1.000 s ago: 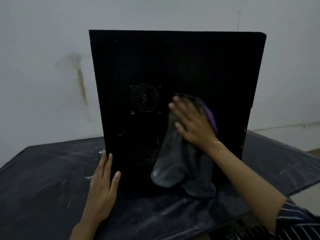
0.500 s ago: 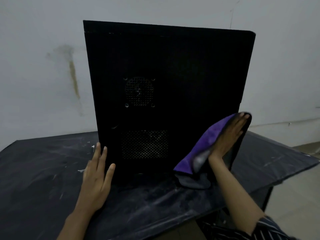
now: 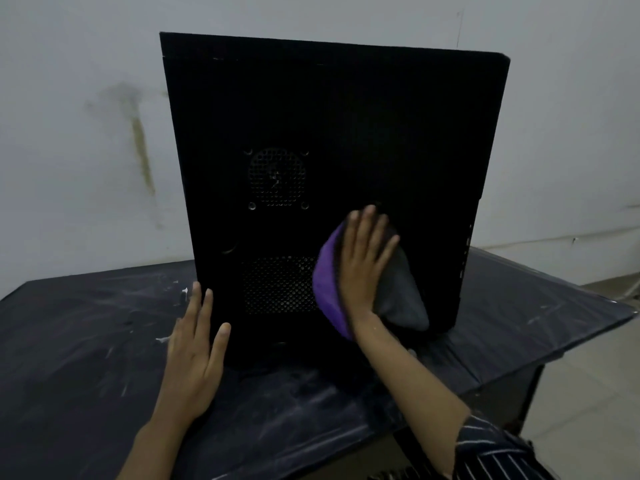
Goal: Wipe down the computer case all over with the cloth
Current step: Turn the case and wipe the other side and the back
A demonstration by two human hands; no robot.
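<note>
A black computer case (image 3: 346, 126) stands upright on the table, its side panel facing me with a round vent and a rectangular mesh vent. My right hand (image 3: 365, 261) lies flat with straight fingers on a purple and grey cloth (image 3: 398, 299), pressing it against the lower middle of the panel. My left hand (image 3: 194, 344) rests with straight fingers against the case's lower left corner, its palm over the table.
The table (image 3: 86, 358) is covered with a dark sheet streaked with white dust. Its right edge (image 3: 568, 344) drops to a tiled floor. A white wall with a brownish stain (image 3: 138, 143) stands close behind the case.
My right hand has swept the cloth left from the case's right edge back to the lower middle of the panel. My left hand has stayed at the lower left corner.
</note>
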